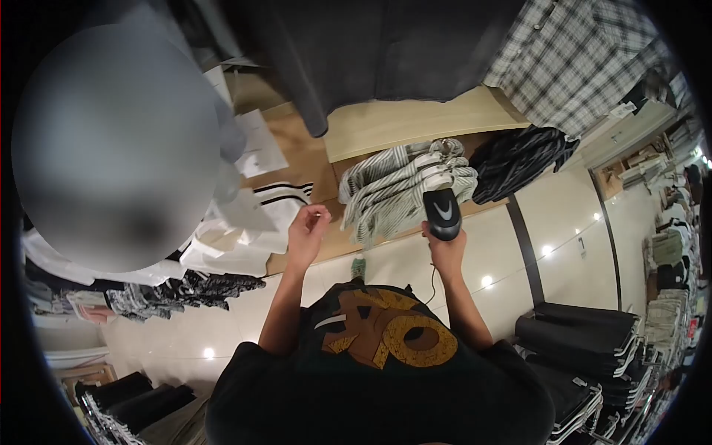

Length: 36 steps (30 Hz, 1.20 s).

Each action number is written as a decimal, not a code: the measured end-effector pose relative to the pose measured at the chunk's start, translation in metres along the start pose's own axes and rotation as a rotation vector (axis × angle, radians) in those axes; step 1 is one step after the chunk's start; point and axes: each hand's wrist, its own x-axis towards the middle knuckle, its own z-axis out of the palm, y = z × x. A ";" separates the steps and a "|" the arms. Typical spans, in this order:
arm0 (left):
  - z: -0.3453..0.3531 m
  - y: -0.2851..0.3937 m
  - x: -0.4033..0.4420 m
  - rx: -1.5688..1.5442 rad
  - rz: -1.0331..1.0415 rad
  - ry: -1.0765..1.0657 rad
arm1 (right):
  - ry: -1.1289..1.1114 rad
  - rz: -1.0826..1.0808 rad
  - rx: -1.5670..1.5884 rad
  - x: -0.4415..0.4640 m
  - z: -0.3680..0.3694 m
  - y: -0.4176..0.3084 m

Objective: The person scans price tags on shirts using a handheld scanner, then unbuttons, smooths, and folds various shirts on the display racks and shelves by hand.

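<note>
**Black Handheld Scanner Grasped Beside Striped Garments**

A black handheld scanner (443, 213) is grasped in the right hand (448, 248), its head pointed toward a row of green-and-white striped garments (393, 189). A white tag (437, 180) is seen at the scanner's head; whether it is touched cannot be told. The left hand (308, 225) is held with fingers loosely curled, just beside a white garment with black stripes (285, 196); whether anything small is pinched cannot be told. The striped garments are set close together over a wooden bench (304, 159), with dark striped garments (512, 163) beside them.

A wrong tag could be read, since the garments are crowded and much alike. A tag could also be missed if it were folded under cloth. A thin dark cord (434, 285) is seen below the right hand; if it is joined to the scanner, which cannot be made out, it could be snagged.

No brand can be read. A pale, curved V-like mark is borne by the scanner. On the dark T-shirt (297, 393), a ring like an O is printed; the other shapes cannot be read surely. Print on the tag is too small.
</note>
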 end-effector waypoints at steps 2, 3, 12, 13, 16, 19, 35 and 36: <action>0.019 -0.015 0.004 0.049 -0.024 -0.030 | 0.076 -0.014 -0.017 0.022 -0.018 0.011; 0.030 -0.022 0.010 0.042 -0.028 -0.038 | 0.137 -0.031 -0.021 0.033 -0.027 0.015; 0.174 -0.042 0.070 0.483 0.091 -0.436 | 0.299 0.107 0.137 0.103 -0.071 0.022; 0.194 -0.055 0.075 0.626 0.211 -0.406 | 0.298 0.112 0.139 0.109 -0.078 0.023; 0.241 -0.087 0.089 0.763 0.223 -0.392 | 0.200 0.153 0.028 0.127 -0.107 0.036; 0.280 -0.105 0.080 0.830 0.221 -0.280 | 0.109 0.156 -0.007 0.146 -0.139 0.054; 0.298 0.174 -0.012 0.625 -0.035 0.153 | -0.656 -0.108 0.143 0.157 -0.254 0.099; 0.298 0.191 -0.009 0.512 0.033 0.204 | -0.684 -0.120 0.147 0.154 -0.250 0.088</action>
